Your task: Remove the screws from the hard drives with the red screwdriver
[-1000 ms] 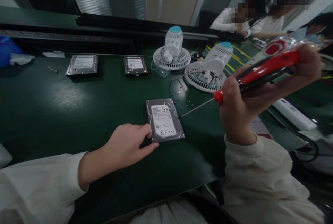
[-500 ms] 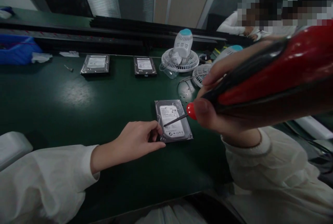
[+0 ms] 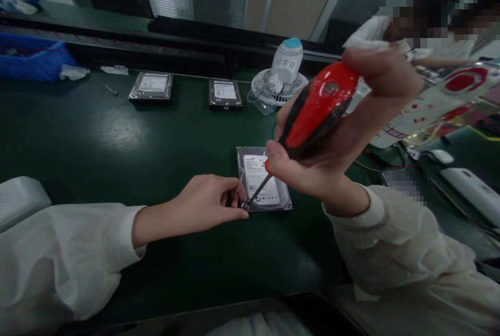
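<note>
Here's the hard drive (image 3: 253,174), label up on the green bench (image 3: 175,138) in front of the person, and the screwdriver (image 3: 320,107) has just swung right across it: a second ago the tip is over by the right edge, then it crosses the white label (image 3: 271,191), and now it's down at the near left corner. That puts tool and steadying fingers at the same spot, so this looks like lining up on a fastening point there, though whether the tip is seated in a screw can't be told. The left hand (image 3: 207,198) has barely shifted against the drive, fingers curled, thumb and forefinger close together at that corner; whether they pinch anything small isn't clear. The right hand (image 3: 332,161) is wrapped round the red-and-black handle, its thumb low near the collar, and the shaft slants down to the left. Farther out, two more hard drives sit side by side but apart, one on the left (image 3: 151,87), one nearer the middle (image 3: 225,95), with a white fan (image 3: 287,62) to their right and a blue bin (image 3: 35,60) at far left.
</note>
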`<action>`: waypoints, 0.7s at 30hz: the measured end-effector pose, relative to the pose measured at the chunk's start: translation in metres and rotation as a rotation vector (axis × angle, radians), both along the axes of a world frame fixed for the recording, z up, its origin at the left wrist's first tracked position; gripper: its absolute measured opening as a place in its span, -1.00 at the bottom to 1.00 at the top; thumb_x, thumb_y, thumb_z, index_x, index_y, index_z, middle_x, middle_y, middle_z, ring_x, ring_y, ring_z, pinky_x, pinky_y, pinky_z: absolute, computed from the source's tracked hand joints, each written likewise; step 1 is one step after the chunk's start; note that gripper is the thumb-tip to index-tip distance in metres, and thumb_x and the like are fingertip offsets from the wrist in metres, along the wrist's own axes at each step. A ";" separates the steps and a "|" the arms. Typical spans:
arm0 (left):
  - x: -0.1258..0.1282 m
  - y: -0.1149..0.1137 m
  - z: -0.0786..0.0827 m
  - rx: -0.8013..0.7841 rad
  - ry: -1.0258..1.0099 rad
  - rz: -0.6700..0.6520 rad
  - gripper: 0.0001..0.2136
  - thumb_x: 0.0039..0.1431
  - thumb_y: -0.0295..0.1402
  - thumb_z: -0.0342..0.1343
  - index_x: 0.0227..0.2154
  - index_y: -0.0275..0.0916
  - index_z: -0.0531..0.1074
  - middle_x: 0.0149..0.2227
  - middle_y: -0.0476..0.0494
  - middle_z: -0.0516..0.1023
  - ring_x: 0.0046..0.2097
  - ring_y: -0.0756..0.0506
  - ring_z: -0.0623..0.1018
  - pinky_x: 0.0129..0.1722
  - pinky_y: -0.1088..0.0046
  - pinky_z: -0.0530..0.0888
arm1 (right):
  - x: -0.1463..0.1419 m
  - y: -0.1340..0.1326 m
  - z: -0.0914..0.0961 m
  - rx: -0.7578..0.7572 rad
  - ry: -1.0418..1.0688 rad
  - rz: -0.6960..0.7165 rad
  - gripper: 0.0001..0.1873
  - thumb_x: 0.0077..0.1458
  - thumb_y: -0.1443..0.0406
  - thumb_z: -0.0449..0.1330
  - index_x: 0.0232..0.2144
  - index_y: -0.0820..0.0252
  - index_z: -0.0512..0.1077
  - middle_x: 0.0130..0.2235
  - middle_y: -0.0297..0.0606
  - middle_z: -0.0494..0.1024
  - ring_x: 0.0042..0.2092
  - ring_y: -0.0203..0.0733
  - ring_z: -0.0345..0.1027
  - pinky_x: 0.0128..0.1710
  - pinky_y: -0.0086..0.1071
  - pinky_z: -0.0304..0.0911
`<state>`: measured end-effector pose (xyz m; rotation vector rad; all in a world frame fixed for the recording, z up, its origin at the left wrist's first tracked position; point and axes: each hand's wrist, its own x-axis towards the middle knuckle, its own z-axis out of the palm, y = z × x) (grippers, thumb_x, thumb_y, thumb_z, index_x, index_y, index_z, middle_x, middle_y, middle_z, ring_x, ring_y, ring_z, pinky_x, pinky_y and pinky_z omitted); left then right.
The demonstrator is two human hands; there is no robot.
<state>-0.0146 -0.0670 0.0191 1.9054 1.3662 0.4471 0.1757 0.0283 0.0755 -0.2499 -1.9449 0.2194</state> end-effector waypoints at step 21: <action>-0.002 -0.001 -0.008 0.029 -0.072 0.005 -0.82 0.15 -0.16 0.34 -0.30 -0.14 0.58 -0.47 0.12 0.53 -0.45 0.01 0.50 -0.43 0.52 0.34 | 0.015 -0.001 0.010 -0.117 -0.349 -0.029 0.14 -0.05 -0.12 0.41 0.41 -0.11 -0.07 0.22 -0.11 0.39 0.21 0.01 0.45 0.19 0.02 0.54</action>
